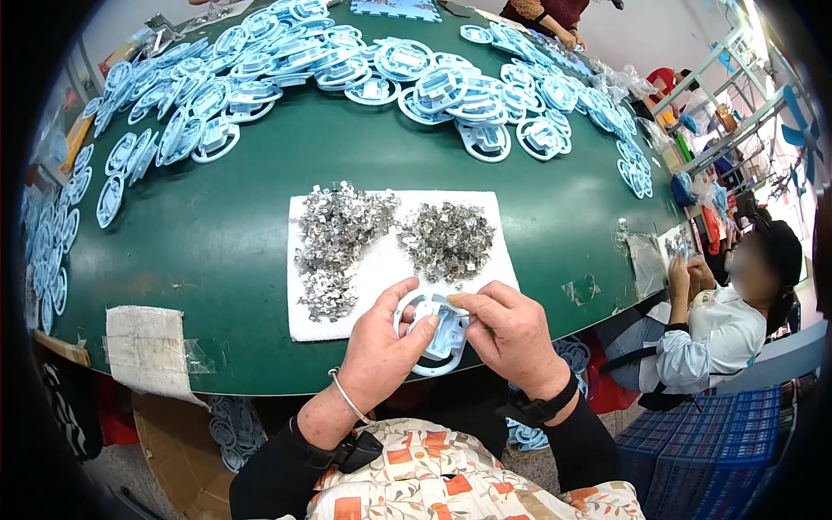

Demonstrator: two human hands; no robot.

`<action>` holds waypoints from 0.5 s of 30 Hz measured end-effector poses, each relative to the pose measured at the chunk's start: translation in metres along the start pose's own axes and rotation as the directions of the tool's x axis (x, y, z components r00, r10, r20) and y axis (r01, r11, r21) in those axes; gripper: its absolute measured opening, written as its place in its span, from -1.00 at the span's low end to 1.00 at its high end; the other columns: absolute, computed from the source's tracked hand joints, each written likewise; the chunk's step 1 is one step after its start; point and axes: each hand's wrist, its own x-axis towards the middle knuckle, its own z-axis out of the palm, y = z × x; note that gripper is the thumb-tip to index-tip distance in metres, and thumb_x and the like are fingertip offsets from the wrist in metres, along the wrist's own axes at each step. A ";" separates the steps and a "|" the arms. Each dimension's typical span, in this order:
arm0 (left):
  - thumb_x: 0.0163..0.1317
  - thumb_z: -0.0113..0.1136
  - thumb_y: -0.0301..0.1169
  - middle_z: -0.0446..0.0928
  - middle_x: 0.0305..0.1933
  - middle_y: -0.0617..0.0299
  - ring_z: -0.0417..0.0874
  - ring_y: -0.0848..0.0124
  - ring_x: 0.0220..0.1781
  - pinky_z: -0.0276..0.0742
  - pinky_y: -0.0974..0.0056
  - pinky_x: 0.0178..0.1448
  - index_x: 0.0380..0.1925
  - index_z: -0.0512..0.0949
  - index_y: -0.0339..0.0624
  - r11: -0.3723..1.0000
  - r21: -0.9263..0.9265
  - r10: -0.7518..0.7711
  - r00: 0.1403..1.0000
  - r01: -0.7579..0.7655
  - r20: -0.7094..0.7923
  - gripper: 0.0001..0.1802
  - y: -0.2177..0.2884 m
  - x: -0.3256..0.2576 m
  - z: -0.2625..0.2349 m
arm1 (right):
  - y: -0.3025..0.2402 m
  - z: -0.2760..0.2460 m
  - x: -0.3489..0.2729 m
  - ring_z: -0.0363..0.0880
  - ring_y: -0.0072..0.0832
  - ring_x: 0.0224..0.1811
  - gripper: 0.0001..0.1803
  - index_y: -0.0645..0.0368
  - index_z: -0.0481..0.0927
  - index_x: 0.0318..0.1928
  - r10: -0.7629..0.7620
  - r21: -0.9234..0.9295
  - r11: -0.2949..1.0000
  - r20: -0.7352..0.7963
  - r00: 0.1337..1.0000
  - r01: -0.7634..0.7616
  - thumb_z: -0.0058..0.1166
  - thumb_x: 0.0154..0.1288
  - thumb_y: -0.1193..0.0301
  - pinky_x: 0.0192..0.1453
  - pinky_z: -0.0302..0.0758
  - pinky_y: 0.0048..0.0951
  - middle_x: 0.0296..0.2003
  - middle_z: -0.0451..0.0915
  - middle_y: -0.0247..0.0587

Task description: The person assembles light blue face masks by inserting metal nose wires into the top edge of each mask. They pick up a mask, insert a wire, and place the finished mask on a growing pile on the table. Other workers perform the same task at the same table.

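Note:
Between my hands, just over the table's near edge, is a light blue round plastic part [446,340] with a ring rim and a moulded centre. My left hand [387,334] grips its left side, thumb across the middle. At its upper right, my right hand [513,328] has thumb and forefinger pinched together by the rim; whatever small piece lies between them, if any, is hidden. Right beyond my hands lies a white foam sheet [374,303]. On it are two heaps of small shiny metal clips, a larger left heap [334,238] and a right heap [448,243].
A big pile of the same blue parts [286,61] spreads over the far side of the green table [225,251]. A cloth pad [147,347] is taped at the near left edge. To the right a co-worker [724,303] sits working; blue crates [711,451] stand below.

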 end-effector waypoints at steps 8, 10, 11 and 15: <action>0.34 0.32 -0.42 0.55 -0.03 0.00 0.62 0.53 -0.10 0.62 0.41 -0.05 0.39 0.34 -0.41 0.996 0.032 0.088 0.996 -0.088 0.005 -0.34 -0.006 0.003 -0.001 | -0.002 0.001 -0.001 0.64 -0.26 -0.35 -0.54 0.07 0.71 0.08 -0.021 0.022 1.000 0.094 0.995 0.019 0.20 0.11 0.58 -0.25 0.62 -0.29 -0.32 0.60 -0.19; 0.34 0.32 -0.42 0.56 -0.03 -0.01 0.61 0.53 -0.09 0.62 0.41 -0.04 0.39 0.35 -0.41 0.994 0.057 0.095 0.996 -0.094 0.001 -0.34 -0.005 0.003 -0.002 | -0.001 0.001 0.000 0.64 -0.25 -0.35 -0.55 0.07 0.70 0.10 -0.013 0.034 0.999 0.118 0.993 0.009 0.20 0.15 0.57 -0.25 0.62 -0.29 -0.30 0.60 -0.17; 0.34 0.32 -0.42 0.56 -0.03 -0.01 0.61 0.53 -0.09 0.62 0.41 -0.04 0.39 0.34 -0.41 0.995 0.046 0.086 0.996 -0.086 0.000 -0.34 -0.005 0.003 -0.002 | -0.002 0.000 0.000 0.64 -0.24 -0.34 -0.56 0.07 0.69 0.12 0.052 0.096 0.993 0.102 0.993 -0.062 0.20 0.18 0.56 -0.24 0.62 -0.28 -0.29 0.60 -0.15; 0.35 0.32 -0.42 0.55 -0.03 0.01 0.60 0.53 -0.08 0.62 0.41 -0.04 0.39 0.34 -0.40 0.998 0.007 0.062 0.998 -0.062 0.000 -0.34 -0.003 0.002 -0.001 | -0.004 -0.006 0.000 0.65 -0.21 -0.35 -0.58 0.07 0.64 0.17 0.171 0.186 0.964 0.102 0.980 -0.187 0.19 0.28 0.54 -0.25 0.62 -0.27 -0.31 0.59 -0.12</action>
